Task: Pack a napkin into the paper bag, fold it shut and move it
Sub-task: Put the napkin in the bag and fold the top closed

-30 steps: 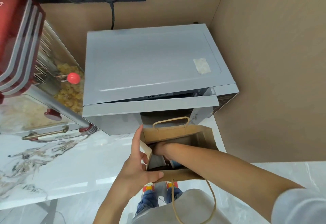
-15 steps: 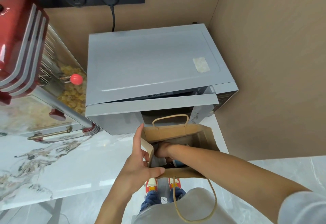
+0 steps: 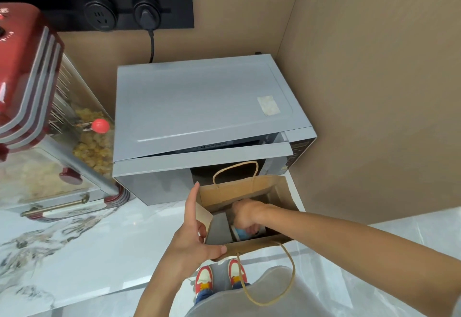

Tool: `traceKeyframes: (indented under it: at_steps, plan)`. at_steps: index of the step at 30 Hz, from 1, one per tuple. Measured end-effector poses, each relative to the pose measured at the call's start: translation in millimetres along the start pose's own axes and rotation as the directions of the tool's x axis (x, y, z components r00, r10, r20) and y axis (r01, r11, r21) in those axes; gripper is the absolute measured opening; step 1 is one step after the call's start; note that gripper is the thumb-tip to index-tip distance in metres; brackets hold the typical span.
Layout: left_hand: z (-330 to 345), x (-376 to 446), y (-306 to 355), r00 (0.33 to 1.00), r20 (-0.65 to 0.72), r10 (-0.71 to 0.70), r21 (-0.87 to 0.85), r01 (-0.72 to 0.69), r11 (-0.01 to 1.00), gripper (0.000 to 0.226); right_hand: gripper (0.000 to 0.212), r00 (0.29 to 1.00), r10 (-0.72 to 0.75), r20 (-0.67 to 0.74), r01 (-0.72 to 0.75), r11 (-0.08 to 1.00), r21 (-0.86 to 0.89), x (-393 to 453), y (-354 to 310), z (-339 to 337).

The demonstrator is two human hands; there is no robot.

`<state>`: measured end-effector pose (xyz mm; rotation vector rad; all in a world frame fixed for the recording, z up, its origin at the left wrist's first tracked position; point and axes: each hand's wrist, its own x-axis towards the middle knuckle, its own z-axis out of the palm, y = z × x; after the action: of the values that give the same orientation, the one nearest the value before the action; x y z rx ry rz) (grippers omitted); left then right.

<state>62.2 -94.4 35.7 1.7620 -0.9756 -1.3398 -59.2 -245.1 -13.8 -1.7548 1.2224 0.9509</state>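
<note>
An open brown paper bag (image 3: 239, 189) stands at the counter's front edge, just before the microwave. My left hand (image 3: 192, 239) grips its near left corner, thumb on the front rim and index finger up along the side. My right hand (image 3: 245, 214) is inside the bag with its fingers curled, right above a blue and white item (image 3: 243, 233) at the bottom. Whether those fingers hold anything is hidden. No napkin is clearly visible. The bag's near handle (image 3: 287, 289) hangs over the edge.
A grey microwave (image 3: 199, 107) with its door ajar stands directly behind the bag. A red popcorn machine (image 3: 30, 79) is at the left on the white marble counter (image 3: 87, 254). A beige wall (image 3: 374, 92) closes in the right side.
My right hand has risen a little inside the bag and shifted toward its back wall. My left hand keeps its hold on the bag's corner.
</note>
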Motion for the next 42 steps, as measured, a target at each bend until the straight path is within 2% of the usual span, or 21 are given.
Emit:
traceKeyframes:
  at_steps: [6,13,18,20,23,28,30,34,42]
  plan:
    - [2.1,0.0,1.3,1.0,0.029,0.002,-0.014,-0.002,1.0,0.133,0.043,0.993,0.083,-0.088,-0.101,0.969,-0.225,-1.5,14.5,-5.0]
    - [1.1,0.8,-6.9,0.999,0.043,0.024,-0.009,-0.024,1.0,0.133,0.043,0.973,0.172,-0.154,-0.201,0.96,-0.196,16.9,23.7,1.3]
    - [0.9,0.9,-7.8,0.999,0.04,0.021,0.009,-0.021,1.0,0.132,0.038,0.976,0.159,-0.149,-0.189,0.958,-0.218,15.7,22.9,-0.6]
    - [-0.1,1.2,-6.4,0.998,0.048,0.026,-0.007,-0.026,1.0,0.132,0.032,0.985,0.112,-0.132,-0.14,0.965,-0.223,12.4,22.7,-1.7]
    - [-0.4,0.8,-4.9,0.998,0.055,0.027,0.007,-0.028,1.0,0.132,0.013,0.988,-0.029,-0.154,-0.015,0.959,-0.281,2.3,24.6,-0.5]
    - [-0.1,2.5,-5.2,0.999,0.041,0.006,0.023,-0.007,1.0,0.133,0.029,0.931,-0.297,-0.213,0.167,0.864,-0.474,-11.3,26.6,8.2]
    - [-0.2,2.8,-4.7,0.999,0.037,0.001,0.026,-0.002,1.0,0.133,0.028,0.916,-0.351,-0.195,0.201,0.821,-0.534,-9.6,24.1,13.6]
    - [0.8,2.1,-1.7,0.999,0.04,-0.012,0.011,0.012,1.0,0.132,0.02,0.915,-0.387,-0.115,0.227,0.728,-0.646,-1.3,15.7,17.9]
    - [0.4,0.3,2.2,0.999,0.044,-0.008,0.003,0.008,1.0,0.131,0.031,0.94,-0.34,-0.022,0.206,0.619,-0.758,10.0,6.9,22.6]
